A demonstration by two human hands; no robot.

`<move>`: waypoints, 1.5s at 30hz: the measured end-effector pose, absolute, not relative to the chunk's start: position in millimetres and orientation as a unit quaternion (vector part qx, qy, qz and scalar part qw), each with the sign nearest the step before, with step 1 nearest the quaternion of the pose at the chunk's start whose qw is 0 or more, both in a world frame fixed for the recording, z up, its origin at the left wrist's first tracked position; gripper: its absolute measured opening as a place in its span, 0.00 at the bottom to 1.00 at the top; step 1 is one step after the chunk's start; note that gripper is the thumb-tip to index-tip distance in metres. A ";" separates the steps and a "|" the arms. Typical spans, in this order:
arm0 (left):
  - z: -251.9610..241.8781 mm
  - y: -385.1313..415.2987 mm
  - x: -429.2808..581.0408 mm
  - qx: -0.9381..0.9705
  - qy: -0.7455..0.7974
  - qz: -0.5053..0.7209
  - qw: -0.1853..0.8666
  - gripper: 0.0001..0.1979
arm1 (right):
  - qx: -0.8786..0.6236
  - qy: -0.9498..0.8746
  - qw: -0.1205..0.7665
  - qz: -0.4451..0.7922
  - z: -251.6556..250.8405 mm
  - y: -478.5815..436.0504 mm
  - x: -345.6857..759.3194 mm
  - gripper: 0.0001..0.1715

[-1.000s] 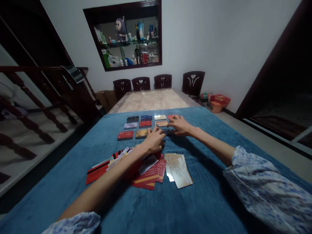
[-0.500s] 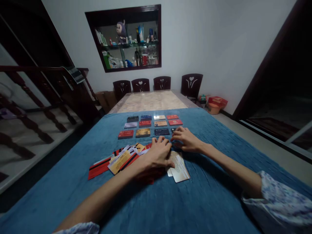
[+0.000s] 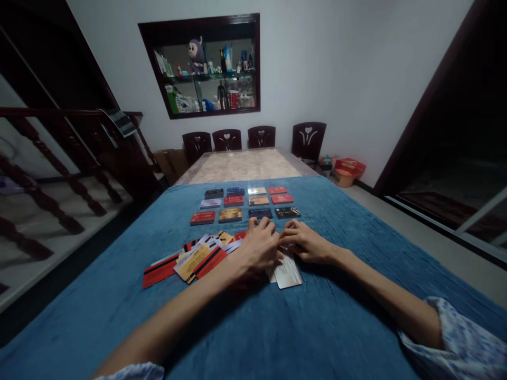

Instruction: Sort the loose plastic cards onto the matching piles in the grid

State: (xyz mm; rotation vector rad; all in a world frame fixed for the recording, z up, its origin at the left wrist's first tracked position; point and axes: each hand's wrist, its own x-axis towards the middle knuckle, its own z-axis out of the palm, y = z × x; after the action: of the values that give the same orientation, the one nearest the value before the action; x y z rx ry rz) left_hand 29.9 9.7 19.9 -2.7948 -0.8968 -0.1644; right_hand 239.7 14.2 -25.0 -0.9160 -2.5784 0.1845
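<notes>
- Pale cards [image 3: 289, 275]: flat on the cloth [image 3: 336, 327], far ends under the fingers, long axis running from there back to the wearer, slanting slightly toward the cloth's right edge
- From the fingertips, their uncovered part lies on the near side, away from the cloth's far edge
- Left hand [image 3: 261, 245]: over their left side, fingers bent; cannot tell whether it grips a card
- Right hand [image 3: 307, 243]: at their far right corner, fingers curled toward the left's; its grip is hidden too, and which hand is nearer is unclear
- Heap [image 3: 202, 261]: left of both, toward the cloth's left edge
- Black stack [image 3: 288, 212]: just past the right fingers, toward the far edge
</notes>
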 end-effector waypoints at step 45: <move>-19.2 -6.7 -24.8 -0.885 -0.303 -0.351 -0.036 0.12 | -0.335 -0.890 0.308 -0.008 -33.4 8.5 233.8 0.13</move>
State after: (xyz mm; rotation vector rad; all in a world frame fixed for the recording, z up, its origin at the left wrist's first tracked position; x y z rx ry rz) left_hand -24.8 -6.7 -19.2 -2.8461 -0.9749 -1.1302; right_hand 233.8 8.5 -33.4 -0.8858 -2.3535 -0.0214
